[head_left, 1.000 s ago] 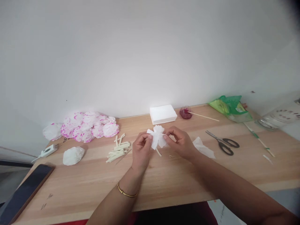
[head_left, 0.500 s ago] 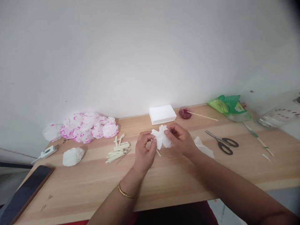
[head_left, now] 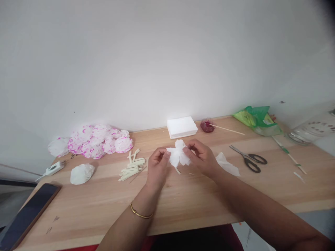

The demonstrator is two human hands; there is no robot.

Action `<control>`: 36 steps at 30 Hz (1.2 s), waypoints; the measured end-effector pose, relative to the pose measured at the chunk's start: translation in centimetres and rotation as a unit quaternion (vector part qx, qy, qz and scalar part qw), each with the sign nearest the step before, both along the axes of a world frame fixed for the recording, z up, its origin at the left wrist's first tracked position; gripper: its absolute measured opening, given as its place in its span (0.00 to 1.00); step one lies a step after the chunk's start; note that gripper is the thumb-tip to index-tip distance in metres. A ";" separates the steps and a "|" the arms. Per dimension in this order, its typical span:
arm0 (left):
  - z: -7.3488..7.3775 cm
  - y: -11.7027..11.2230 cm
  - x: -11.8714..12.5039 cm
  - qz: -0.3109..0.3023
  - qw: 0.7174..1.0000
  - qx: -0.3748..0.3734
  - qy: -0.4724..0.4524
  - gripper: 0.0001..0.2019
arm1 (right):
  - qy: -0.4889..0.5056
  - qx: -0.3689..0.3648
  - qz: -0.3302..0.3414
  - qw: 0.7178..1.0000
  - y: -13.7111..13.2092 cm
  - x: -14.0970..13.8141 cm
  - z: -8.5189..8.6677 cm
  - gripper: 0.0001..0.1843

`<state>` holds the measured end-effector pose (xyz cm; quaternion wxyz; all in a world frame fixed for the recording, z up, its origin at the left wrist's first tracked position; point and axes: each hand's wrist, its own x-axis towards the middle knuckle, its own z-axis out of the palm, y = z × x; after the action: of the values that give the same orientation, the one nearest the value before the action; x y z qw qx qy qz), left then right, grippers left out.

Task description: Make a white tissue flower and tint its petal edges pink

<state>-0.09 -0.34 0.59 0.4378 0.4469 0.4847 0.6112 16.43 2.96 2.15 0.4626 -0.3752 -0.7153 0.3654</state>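
Between my hands is a white tissue-paper flower point(head_left: 178, 153) with separate, spread petals. My left hand point(head_left: 158, 164) pinches the edge of its left petal between thumb and fingers. On the opposite side, my right hand point(head_left: 200, 156) grips the right petals, thumb in front. A short pale stem point(head_left: 178, 170) shows just below the flower. Loose white tissue point(head_left: 227, 164) lies on the table beside my right wrist. A pile of pale cut strips point(head_left: 132, 166) is left of my left hand. Behind the flower sits a stack of white tissues point(head_left: 182, 127).
Pink-edged paper flowers point(head_left: 96, 141) are heaped at back left, near a white paper ball point(head_left: 82, 174), a plug point(head_left: 53, 168) and a phone point(head_left: 28, 214). Rightward are a cup of dark red liquid point(head_left: 206, 126) with a stick, scissors point(head_left: 250, 158), a green bag point(head_left: 258, 120) and a glass jar point(head_left: 311, 127).
My left hand has shifted slightly left and now pinches the left petal's edge, which is drawn outward. My right hand stays on the right petals, nearly in place.
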 end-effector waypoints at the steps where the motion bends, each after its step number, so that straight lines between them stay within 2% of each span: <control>1: -0.1 0.1 0.0 -0.006 0.998 -0.022 -0.051 0.11 | 0.019 -0.023 0.003 1.000 0.0 0.0 0.0 0.08; 2: -0.2 0.1 0.1 -0.009 0.996 -0.035 -0.081 0.11 | 0.030 -0.038 0.007 0.999 0.1 0.0 0.0 0.09; 4: -0.2 0.1 0.1 -0.008 0.997 -0.031 -0.069 0.11 | 0.030 -0.049 0.019 0.998 0.1 0.0 0.0 0.09; 7: 0.4 -0.3 0.1 -0.004 0.997 0.024 0.068 0.09 | 0.003 -0.031 0.019 0.999 0.1 -0.1 0.0 0.09; 11: 1.1 -0.9 0.0 -0.001 0.956 0.148 0.253 0.05 | -0.014 -0.027 -0.015 0.999 0.1 -0.1 0.0 0.09; 13: 1.3 -1.1 0.1 0.006 0.937 0.192 0.293 0.04 | 0.013 -0.060 -0.033 0.998 0.2 -0.2 0.0 0.11; 15: 1.3 -1.2 0.1 0.017 0.929 0.210 0.304 0.04 | 0.053 -0.111 -0.039 0.992 0.4 -0.2 0.0 0.14; 17: 1.2 -1.2 0.1 0.021 0.933 0.203 0.295 0.04 | 0.078 -0.146 -0.034 0.986 0.5 -0.1 0.0 0.15; 19: 1.1 -1.1 0.1 0.015 0.950 0.169 0.263 0.04 | 0.082 -0.150 -0.026 0.985 0.6 -0.1 0.0 0.16; 23: 0.7 -0.7 0.1 0.013 0.990 0.058 0.125 0.08 | 0.082 -0.141 0.026 0.986 0.4 -0.1 0.0 0.15; 25: 0.5 -0.4 0.1 0.018 0.999 0.010 0.030 0.10 | 0.054 -0.126 0.040 0.990 0.1 -0.2 -0.1 0.16; 29: 0.1 0.0 0.3 0.013 0.993 -0.042 -0.112 0.11 | -0.038 -0.043 0.023 0.998 -0.4 -0.5 -0.4 0.21; 32: 0.2 0.0 0.5 -0.028 0.991 -0.035 -0.124 0.11 | -0.043 -0.012 0.029 0.999 -0.5 -0.5 -0.5 0.20; 36: 0.2 -0.2 0.7 -0.076 0.996 -0.015 -0.036 0.14 | -0.022 -0.033 0.037 0.999 -0.5 -0.3 -0.4 0.20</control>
<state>0.62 -0.59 0.79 0.5070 0.4533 0.4425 0.5846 16.08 2.51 1.77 0.4203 -0.3720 -0.7260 0.3974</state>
